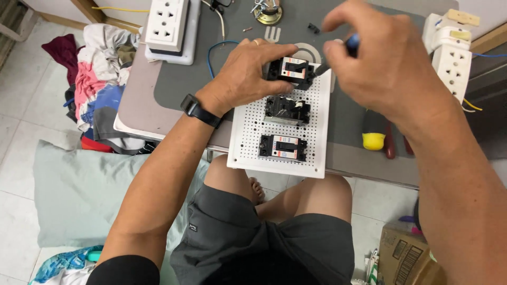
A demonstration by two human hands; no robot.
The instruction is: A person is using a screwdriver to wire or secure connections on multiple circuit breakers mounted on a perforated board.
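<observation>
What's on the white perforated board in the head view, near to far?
Nearest breaker → middle breaker → far breaker, gripped by the left hand, with the right hand holding a blue-handled screwdriver at it. All three sit on the perforated board.

Black breaker atop white pegboard

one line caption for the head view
Left hand steadies the top breaker on a white perforated board; right hand holds a screwdriver.
</observation>
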